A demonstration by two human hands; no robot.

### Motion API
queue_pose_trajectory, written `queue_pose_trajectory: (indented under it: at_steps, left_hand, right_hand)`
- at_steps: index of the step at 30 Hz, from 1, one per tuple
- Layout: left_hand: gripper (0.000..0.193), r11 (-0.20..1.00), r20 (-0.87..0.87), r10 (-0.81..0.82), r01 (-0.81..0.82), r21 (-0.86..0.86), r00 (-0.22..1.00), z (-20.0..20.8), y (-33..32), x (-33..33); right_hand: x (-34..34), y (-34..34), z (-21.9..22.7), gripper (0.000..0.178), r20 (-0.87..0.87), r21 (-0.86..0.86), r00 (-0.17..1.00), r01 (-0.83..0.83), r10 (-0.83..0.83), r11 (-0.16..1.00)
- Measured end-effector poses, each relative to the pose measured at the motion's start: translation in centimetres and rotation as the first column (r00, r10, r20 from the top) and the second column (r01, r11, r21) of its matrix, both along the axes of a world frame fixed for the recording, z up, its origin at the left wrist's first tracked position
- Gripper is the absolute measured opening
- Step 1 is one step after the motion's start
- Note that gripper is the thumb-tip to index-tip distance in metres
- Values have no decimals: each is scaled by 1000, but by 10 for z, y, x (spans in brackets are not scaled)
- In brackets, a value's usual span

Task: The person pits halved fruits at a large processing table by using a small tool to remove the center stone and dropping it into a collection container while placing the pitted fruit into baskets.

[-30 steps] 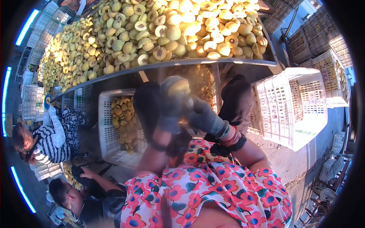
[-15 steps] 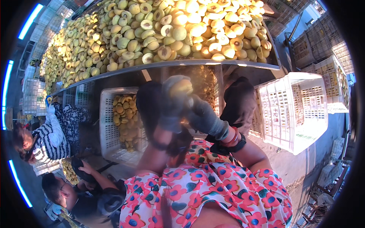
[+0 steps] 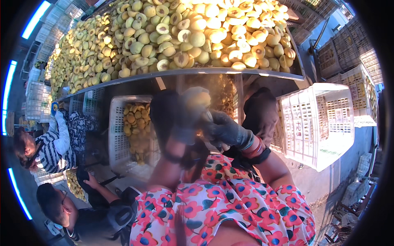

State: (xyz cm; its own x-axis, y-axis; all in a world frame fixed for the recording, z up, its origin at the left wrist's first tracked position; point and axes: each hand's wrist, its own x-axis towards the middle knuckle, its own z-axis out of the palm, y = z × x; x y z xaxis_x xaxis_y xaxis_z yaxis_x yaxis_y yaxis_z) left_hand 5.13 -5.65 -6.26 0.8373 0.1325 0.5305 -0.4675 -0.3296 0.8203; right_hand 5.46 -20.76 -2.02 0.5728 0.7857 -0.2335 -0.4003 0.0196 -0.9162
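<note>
**Fruit held close over the lap, below a loaded bench**

The bench (image 3: 230,72) fills the top of the frame, its metal edge curving from left to right, and it is heaped with halved yellow fruit (image 3: 172,33), most of the cut faces turned up and open to the air. Below its edge, left of centre, a white crate (image 3: 119,135) stands partly filled with more halves, within arm's reach of the person. A second, empty-looking white crate (image 3: 316,123) sits at the right of the frame. Stacks of crates (image 3: 353,45) fill the upper right corner.

At the left edge two other people work low down, one in a striped top (image 3: 49,147), one in dark clothes (image 3: 78,213).

In the centre, above a flowered apron (image 3: 230,209), both gloved hands meet. The left hand (image 3: 172,119) is blurred and dark; it appears wrapped around a pale fruit (image 3: 197,100) at the centre of the frame, held up so the other hand can get at it. The right hand (image 3: 223,131) is clenched just beside the fruit, seemingly on a small tool, though the blur hides what it is.
</note>
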Motion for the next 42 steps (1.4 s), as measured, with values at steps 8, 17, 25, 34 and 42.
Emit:
queue_pose_trajectory:
  at_steps: [8, 17, 25, 34, 42]
  left_hand:
    - [56, 967, -144, -203, 175, -186, 968, 1, 7, -11]
    - [54, 946, -258, -84, -5, -325, 963, 14, 9, -19]
    - [38, 653, -152, 713, -569, 500, 684, 2, 123, -46]
    - [48, 608, -134, 687, -464, 645, 714, -36, 122, 77]
    - [52, 466, -246, 769, -252, 848, 590, -68, 84, 165]
  right_hand:
    - [-4, -3, -42, 24, -418, 253, 901, -3, 112, 967]
    - [-4, 7, -23, 25, -534, 409, 780, -100, 327, 907]
    - [-19, 17, -81, 39, 542, 112, 784, 291, -303, 950]
    - [-10, 12, -113, 8, 216, -32, 948, 247, -235, 968]
    - [-6, 14, -124, 20, 843, -11, 400, 682, -360, 732]
